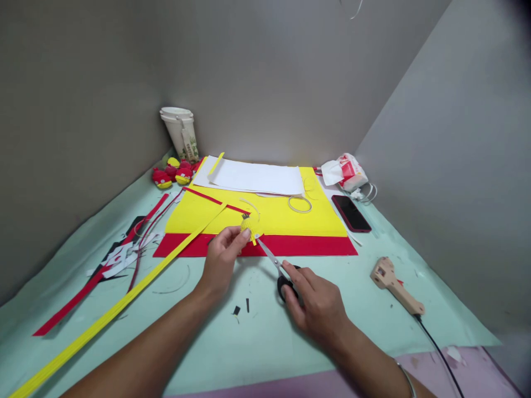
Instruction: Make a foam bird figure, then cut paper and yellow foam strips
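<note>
Between thumb and fingers, my left hand (226, 254) pinches a small yellow round craft piece (251, 225) with dark bits at its top and a short yellow tab below. My right hand (317, 298) is closed around the black handles of the scissors (271, 255). Their blades point up and left, with the tips at the lower edge of the yellow piece. Whether they touch it I cannot tell. Beneath both lie a yellow sheet (274, 213) and a red sheet (315, 246). Small black scraps (236, 310) rest on the table in front.
A long yellow strip (136, 290) and red strips (83, 296) cross the left side. Red and yellow figures (171, 174) sit by a cup (180, 132). White paper (257, 177) and a ring (299, 205) lie behind. At right are a phone (351, 213), tissues (348, 170) and a corded glue gun (396, 284).
</note>
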Available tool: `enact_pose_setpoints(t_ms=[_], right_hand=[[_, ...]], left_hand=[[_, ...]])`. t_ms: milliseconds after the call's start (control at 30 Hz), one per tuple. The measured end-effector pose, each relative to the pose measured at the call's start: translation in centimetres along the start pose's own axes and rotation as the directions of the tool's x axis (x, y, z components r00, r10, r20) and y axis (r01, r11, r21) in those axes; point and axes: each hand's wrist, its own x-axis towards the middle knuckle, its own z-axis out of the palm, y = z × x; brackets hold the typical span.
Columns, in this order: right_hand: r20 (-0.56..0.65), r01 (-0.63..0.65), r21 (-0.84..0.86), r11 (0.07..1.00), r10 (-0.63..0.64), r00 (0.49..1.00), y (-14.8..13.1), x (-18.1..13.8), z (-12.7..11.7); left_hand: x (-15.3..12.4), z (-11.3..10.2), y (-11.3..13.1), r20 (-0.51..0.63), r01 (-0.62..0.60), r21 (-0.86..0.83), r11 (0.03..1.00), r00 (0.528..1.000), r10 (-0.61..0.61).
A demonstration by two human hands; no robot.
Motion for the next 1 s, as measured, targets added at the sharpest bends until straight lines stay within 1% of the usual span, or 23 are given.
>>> enact_pose_setpoints(t_ms=[267, 633, 800, 1000], right_hand=[[-0.019, 0.002, -0.027, 1.000, -0.002, 1.000, 0.08, 0.03, -0.02], [0.011, 0.021, 0.012, 1.000, -0.021, 1.000, 0.33, -0.16, -0.13], [0.003, -0.013, 0.026, 1.000, 0.013, 1.000, 0.37, -0.18, -0.09], [0.002, -0.024, 0.030, 0.999, 0.024, 1.000, 0.29, -0.07, -0.08]], left_hand=[[0.03, 0.04, 0.08, -0.009, -0.005, -0.001, 1.000, 1.000, 0.005], [0.16, -0.04, -0.08, -0.013, 0.011, -0.028, 1.000, 1.000, -0.011], [0.13, 0.07, -0.04, -0.032, -0.005, -0.021, 1.000, 0.999, 0.004], [0.09, 0.08, -0.07, -0.018, -0.018, -0.013, 1.000, 1.000, 0.017]])
